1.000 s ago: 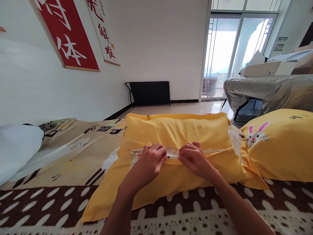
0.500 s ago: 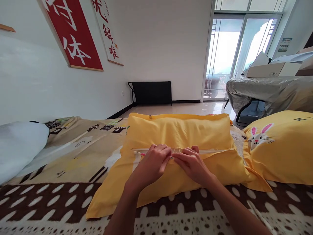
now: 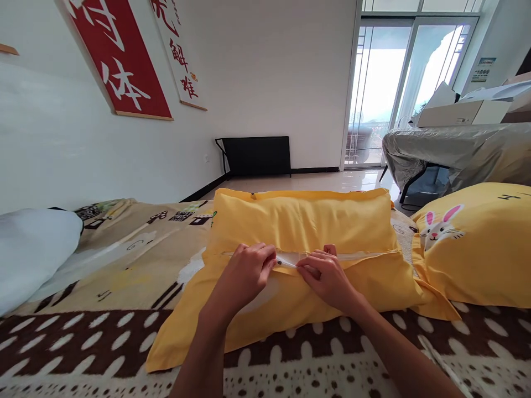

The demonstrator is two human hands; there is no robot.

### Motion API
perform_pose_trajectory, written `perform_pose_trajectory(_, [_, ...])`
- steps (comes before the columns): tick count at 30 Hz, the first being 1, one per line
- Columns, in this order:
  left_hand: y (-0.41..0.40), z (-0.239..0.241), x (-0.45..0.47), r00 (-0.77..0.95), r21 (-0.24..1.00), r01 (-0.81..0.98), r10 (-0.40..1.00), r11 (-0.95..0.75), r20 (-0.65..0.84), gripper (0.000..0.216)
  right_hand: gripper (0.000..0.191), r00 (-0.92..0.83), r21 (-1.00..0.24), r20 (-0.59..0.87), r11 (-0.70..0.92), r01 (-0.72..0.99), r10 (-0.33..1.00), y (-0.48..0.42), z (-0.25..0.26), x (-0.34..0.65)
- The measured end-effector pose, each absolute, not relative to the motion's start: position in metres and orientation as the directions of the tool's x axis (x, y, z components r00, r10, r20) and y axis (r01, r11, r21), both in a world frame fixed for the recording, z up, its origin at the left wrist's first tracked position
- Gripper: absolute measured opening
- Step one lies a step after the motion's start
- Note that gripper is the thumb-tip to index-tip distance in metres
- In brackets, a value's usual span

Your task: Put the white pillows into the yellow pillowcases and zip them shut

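Note:
A yellow pillowcase [image 3: 307,218] with a plump filling lies across the bed, its white zipper [image 3: 288,262] running sideways over the middle. My left hand [image 3: 248,272] is closed in a pinch on the zipper left of centre, beside a small dark spot that may be the slider. Pinched on the zipper's edge a short way to the right is my right hand [image 3: 324,272], fingers bent. Between the two hands the zipper strip is stretched, with white material showing behind it. The fingertips of my left hand are partly hidden.
A second yellow pillow [image 3: 477,249] with a rabbit face lies at the right. On the left is a white pillow [image 3: 37,254]. Beneath are a beige patterned sheet [image 3: 141,249] and a brown-and-white blanket [image 3: 103,342]. A plastic-covered table [image 3: 448,146] with boxes stands beyond.
My left hand has slid left along the zipper, widening the distance between my hands. My right hand has shifted slightly right and still pinches the zipper.

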State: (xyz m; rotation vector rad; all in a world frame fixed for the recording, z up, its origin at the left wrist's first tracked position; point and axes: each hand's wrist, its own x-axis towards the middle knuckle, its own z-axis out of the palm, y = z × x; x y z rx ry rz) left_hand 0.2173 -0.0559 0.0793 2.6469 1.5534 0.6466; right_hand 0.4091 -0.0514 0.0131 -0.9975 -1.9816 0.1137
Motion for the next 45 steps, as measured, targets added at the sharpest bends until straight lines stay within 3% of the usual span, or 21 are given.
perform_pose_trajectory(6, [-0.054,0.077,0.212,0.421,0.379,0.78,0.866,-0.497,0.269,0.022,0.019,-0.319,-0.384,0.652,0.661,0.644,0.688,-0.052,0.014,0.411])
perform_pose_trajectory(12, [-0.053,0.078,0.211,0.435,0.271,0.804,0.834,-0.53,0.341,0.022,0.016,-0.312,-0.383,0.655,0.659,0.648,0.688,-0.052,0.012,0.409])
perform_pose_trajectory(17, [-0.053,0.075,0.212,0.436,0.312,0.796,0.849,-0.519,0.298,0.024,0.014,-0.277,-0.383,0.631,0.602,0.7,0.724,-0.053,0.01,0.407])
perform_pose_trajectory(21, [-0.052,0.074,0.213,0.436,0.306,0.798,0.848,-0.519,0.301,0.024,0.021,-0.302,-0.306,0.621,0.578,0.756,0.724,-0.049,0.025,0.398])
perform_pose_trajectory(27, [-0.051,0.071,0.209,0.416,0.327,0.774,0.824,-0.543,0.384,0.026,0.02,-0.556,-0.215,0.376,0.653,0.726,0.742,-0.025,0.067,0.363])
perform_pose_trajectory(30, [-0.046,0.069,0.204,0.363,0.345,0.797,0.85,-0.495,0.381,0.026,0.017,-0.511,-0.379,0.372,0.629,0.679,0.775,-0.013,0.064,0.355])
perform_pose_trajectory(33, [-0.04,0.067,0.199,0.33,0.328,0.828,0.869,-0.455,0.369,0.022,0.01,-0.408,-0.636,0.409,0.576,0.514,0.816,-0.005,0.045,0.357])
perform_pose_trajectory(35, [-0.035,0.066,0.197,0.334,0.293,0.84,0.86,-0.457,0.386,0.019,0.011,-0.357,-0.717,0.419,0.545,0.434,0.835,-0.003,0.032,0.359])
perform_pose_trajectory(39, [-0.03,0.063,0.195,0.318,0.246,0.86,0.848,-0.446,0.425,0.018,0.015,-0.242,-0.743,0.467,0.526,0.414,0.85,-0.003,0.023,0.354])
perform_pose_trajectory(45, [-0.032,0.063,0.194,0.293,0.257,0.87,0.861,-0.421,0.417,0.02,0.018,-0.249,-0.707,0.465,0.525,0.473,0.85,-0.011,0.026,0.349])
